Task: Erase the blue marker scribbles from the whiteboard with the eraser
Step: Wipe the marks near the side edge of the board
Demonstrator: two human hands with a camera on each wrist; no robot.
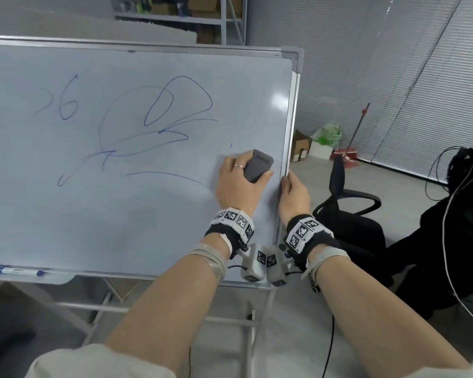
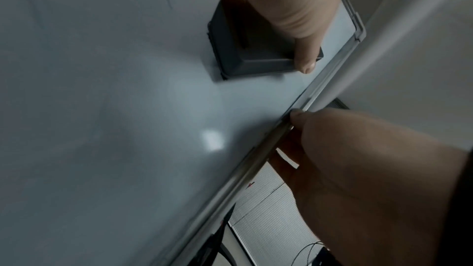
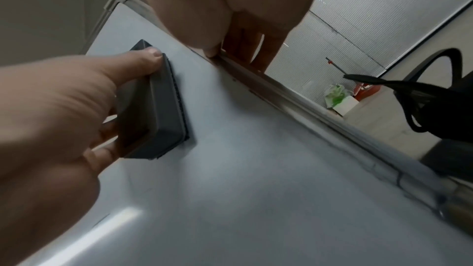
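Both hands work: left hand grips the dark grey block eraser, right hand pinches the whiteboard's metal-framed edge; blue scribbles remain, so sweeping leftward seems next.

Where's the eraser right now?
In the head view, the eraser sits against the whiteboard near its right edge, gripped by the left hand.
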